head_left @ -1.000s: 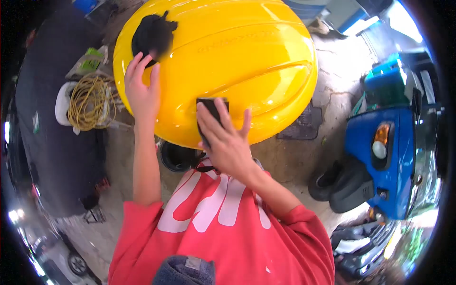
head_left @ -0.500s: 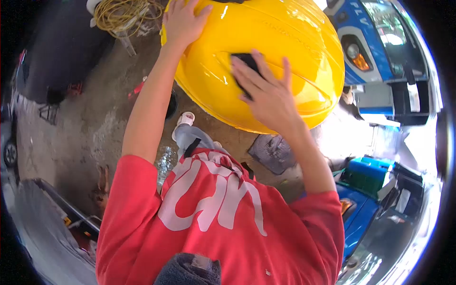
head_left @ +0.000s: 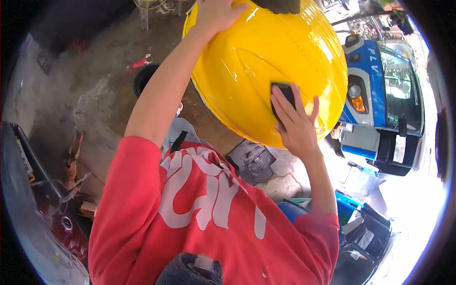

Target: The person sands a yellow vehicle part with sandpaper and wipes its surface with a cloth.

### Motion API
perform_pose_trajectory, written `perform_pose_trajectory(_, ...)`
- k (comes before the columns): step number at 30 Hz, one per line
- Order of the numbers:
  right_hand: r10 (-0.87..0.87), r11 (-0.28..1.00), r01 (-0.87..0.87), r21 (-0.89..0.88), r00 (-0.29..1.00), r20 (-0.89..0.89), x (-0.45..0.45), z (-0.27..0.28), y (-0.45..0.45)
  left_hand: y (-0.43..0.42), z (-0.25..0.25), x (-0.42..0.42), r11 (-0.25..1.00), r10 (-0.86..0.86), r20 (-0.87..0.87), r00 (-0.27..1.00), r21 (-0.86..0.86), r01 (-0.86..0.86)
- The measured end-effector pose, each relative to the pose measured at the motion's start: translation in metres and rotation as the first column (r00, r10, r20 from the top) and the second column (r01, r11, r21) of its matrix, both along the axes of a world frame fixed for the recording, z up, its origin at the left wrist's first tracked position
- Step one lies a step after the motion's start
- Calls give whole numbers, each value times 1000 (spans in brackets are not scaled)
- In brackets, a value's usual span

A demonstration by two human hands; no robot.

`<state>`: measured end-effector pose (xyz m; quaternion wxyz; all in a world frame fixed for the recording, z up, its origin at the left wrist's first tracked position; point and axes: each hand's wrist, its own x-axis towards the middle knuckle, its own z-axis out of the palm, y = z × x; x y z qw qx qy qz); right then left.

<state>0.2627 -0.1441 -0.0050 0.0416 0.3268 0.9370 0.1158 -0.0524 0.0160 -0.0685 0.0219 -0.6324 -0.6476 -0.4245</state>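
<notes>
A large, glossy yellow curved panel [head_left: 259, 57] with raised ridges fills the top middle of the head view. Against its upper left edge rests my left hand [head_left: 218, 14], fingers spread and holding nothing; its fingertips run off the frame. My right hand [head_left: 297, 121] lies lower right on the panel, pressing a black rectangular pad [head_left: 288, 95] against the yellow surface, with fingers stretched over it. A dark piece [head_left: 280, 4] sits on the panel's top, cut off by the frame.
A blue and white vehicle [head_left: 375, 80] stands at the right. On the floor lie a grey mat [head_left: 251, 161] and a red item [head_left: 139, 63] beside a black bucket [head_left: 142, 78]. Blue containers [head_left: 349, 204] are at lower right, a metal bar [head_left: 40, 161] at left.
My right hand has slid the black pad down and to the right relative to the panel. The left hand keeps its place on the panel edge. The whole view has shifted.
</notes>
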Motion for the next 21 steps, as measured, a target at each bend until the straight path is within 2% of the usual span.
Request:
perform_pose_trajectory(2, -18, 1000, 19, -6, 998, 55, 0, -2, 4, 1, -1, 4, 1000, 31, 16, 999, -1, -31)
perform_pose_trajectory(5, 17, 1000, -17, -11, 998, -65, -53, -2, 30, -1, -2, 4, 1000, 26, 39, 999, -3, -26)
perform_pose_trajectory(7, 128, 990, -121, 70, 987, -100, -75, -6, 44, -5, 0, 0, 1000, 14, 54, 998, -11, -13)
perform_pose_trajectory(8, 124, 991, -118, 69, 987, -103, -67, -4, 39, -5, 2, -2, 999, -4, 52, 999, -39, 6)
perform_pose_trajectory(10, 89, 996, -89, -13, 996, -1, -32, 8, 21, -5, 6, 1, 998, -25, 65, 998, -64, 29)
perform_pose_trajectory(13, 70, 997, -73, 31, 994, 83, -2, 7, 9, -7, 5, 2, 995, 28, 61, 998, -94, -23)
perform_pose_trajectory(16, 105, 993, -103, 51, 994, -22, -50, 3, 27, -3, 3, 1, 999, 19, 19, 1000, -27, -18)
perform_pose_trajectory(17, 149, 982, -145, 117, 988, -26, -62, -4, 36, -4, 4, -2, 999, -25, 55, 998, -29, 26)
perform_pose_trajectory(19, 130, 987, -128, 97, 991, -12, -50, -1, 27, -6, 5, -4, 996, -78, 94, 993, -30, 81)
perform_pose_trajectory(21, 118, 989, -120, 83, 993, 27, -17, 5, 15, -5, 6, 1, 998, -6, 62, 998, -62, 10)
